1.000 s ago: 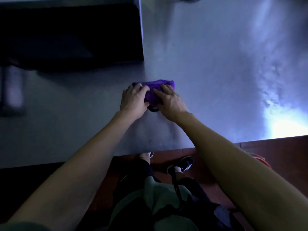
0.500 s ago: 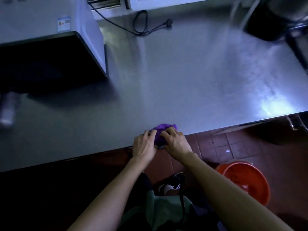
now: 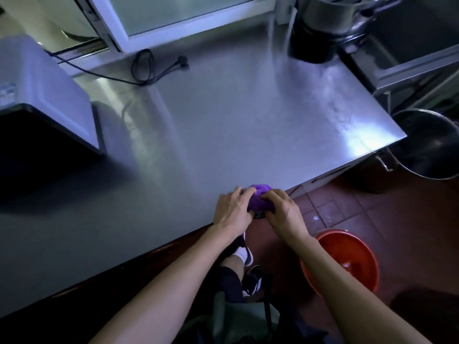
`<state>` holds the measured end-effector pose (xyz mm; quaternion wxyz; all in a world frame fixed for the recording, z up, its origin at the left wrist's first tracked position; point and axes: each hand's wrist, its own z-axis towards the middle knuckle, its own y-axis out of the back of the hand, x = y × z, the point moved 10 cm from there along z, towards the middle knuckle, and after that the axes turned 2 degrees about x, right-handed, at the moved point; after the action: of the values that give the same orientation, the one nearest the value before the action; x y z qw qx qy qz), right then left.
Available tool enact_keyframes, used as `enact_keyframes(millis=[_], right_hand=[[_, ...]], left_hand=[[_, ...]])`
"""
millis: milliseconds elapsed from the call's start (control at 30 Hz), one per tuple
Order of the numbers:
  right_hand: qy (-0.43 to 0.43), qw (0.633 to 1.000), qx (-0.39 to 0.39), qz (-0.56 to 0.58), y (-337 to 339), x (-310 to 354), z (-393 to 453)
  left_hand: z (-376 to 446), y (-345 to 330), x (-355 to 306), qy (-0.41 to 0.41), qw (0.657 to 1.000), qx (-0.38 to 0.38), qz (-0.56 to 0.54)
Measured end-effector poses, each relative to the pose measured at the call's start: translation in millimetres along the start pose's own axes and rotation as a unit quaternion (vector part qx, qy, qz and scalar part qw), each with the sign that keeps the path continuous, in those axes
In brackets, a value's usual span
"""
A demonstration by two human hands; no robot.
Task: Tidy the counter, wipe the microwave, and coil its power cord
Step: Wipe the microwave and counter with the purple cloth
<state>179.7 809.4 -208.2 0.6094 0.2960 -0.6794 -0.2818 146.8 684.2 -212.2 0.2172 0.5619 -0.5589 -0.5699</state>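
Note:
A bunched purple cloth (image 3: 259,198) sits at the front edge of the steel counter (image 3: 223,135). My left hand (image 3: 232,209) and my right hand (image 3: 285,214) both grip it, fingers curled over the fabric. A small dark object shows just below the cloth between my hands; I cannot tell what it is. The white microwave (image 3: 42,95) stands at the counter's far left, its dark front facing me. Its black power cord (image 3: 146,68) lies loosely looped at the back of the counter, the plug resting beside the window frame.
Large steel pots (image 3: 325,18) stand at the back right corner. Off the counter's right end a big metal pot (image 3: 427,145) sits on the floor. An orange bucket (image 3: 347,259) rests on the red tiles by my feet.
My hands and the cloth have been drawn back from the middle of the counter to its front edge. My view has lifted, bringing the cord, pots and bucket into sight.

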Motion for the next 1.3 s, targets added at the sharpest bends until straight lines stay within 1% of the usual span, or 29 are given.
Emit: enact_keyframes(millis=[133, 233, 367, 500, 633, 733, 867, 967, 1067, 1133, 1200, 1267, 1300], right_hand=[[-0.028, 0.999, -0.026, -0.026, 43.2, -30.0, 21.2], [-0.037, 0.998, -0.029, -0.043, 69.0, -46.9, 37.9], [-0.052, 0.995, -0.036, -0.073, 99.8, -67.1, 65.9], [-0.068, 0.993, -0.049, -0.085, 126.2, -87.0, 85.9], [-0.104, 0.989, -0.069, -0.085, 151.9, -123.2, 97.0], [-0.108, 0.988, -0.064, -0.092, 171.1, -149.9, 106.9], [-0.097, 0.989, -0.069, -0.092, 201.9, -185.1, 130.8], [-0.087, 0.989, -0.056, -0.105, 219.1, -210.1, 148.3], [-0.094, 0.986, -0.043, -0.127, 232.7, -236.2, 162.4], [-0.113, 0.984, -0.020, -0.137, 237.1, -254.8, 170.4], [-0.131, 0.981, 0.021, -0.144, 234.1, -266.7, 177.4], [-0.123, 0.981, 0.053, -0.138, 227.4, -265.9, 184.2], [-0.113, 0.984, 0.057, -0.129, 225.5, -262.3, 188.4]], left_hand=[[47.2, -4.0, -39.6, -0.047, 0.999, 0.007, -0.013], [82.1, -3.3, -65.4, -0.077, 0.997, 0.013, -0.015], [125.3, -1.1, -90.1, -0.103, 0.994, 0.019, -0.028], [167.2, -6.1, -113.7, -0.135, 0.991, 0.018, -0.014], [199.7, -11.2, -145.8, -0.153, 0.988, 0.030, -0.006], [222.7, -20.5, -172.0, -0.164, 0.986, 0.040, -0.011], [258.2, -29.0, -201.2, -0.149, 0.988, 0.041, -0.016], [280.8, -37.8, -221.4, -0.126, 0.989, 0.065, -0.027], [300.0, -46.1, -234.2, -0.112, 0.990, 0.083, -0.032], [308.2, -46.6, -237.7, -0.103, 0.991, 0.083, -0.025], [314.3, -47.0, -236.9, -0.097, 0.991, 0.087, -0.013], [319.2, -49.8, -232.3, -0.084, 0.991, 0.101, 0.009], [321.7, -50.4, -229.3, -0.078, 0.991, 0.106, 0.021]])
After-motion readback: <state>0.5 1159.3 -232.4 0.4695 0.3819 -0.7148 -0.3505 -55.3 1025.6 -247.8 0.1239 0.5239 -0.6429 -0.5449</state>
